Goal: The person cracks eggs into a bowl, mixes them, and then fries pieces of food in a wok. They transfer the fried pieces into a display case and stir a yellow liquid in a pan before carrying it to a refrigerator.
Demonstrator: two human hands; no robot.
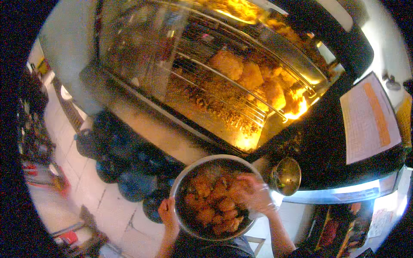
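A round metal bowl (179,222) is in front of me, full of several browned, rounded food pieces (209,206) that look like fried or seasoned meat. My left hand (167,210) grips its left rim. Over the bowl's right side is my right hand (258,195), in a clear plastic glove. Its fingers reach in among the pieces and are blurred, so whether they hold one is hidden. Just beyond the bowl stands a glass-fronted, lit cabinet (142,93). Larger pale-brown food pieces (250,75) rest inside on a wire rack (222,75).
Bright yellow light glows at the cabinet's right end. A small round metal dish (288,176) is right of the bowl. Further right, a printed sheet (371,119) with an orange band is on a black surface. Dark blue rounded objects (135,187) are at the left, above a tiled floor (87,180).
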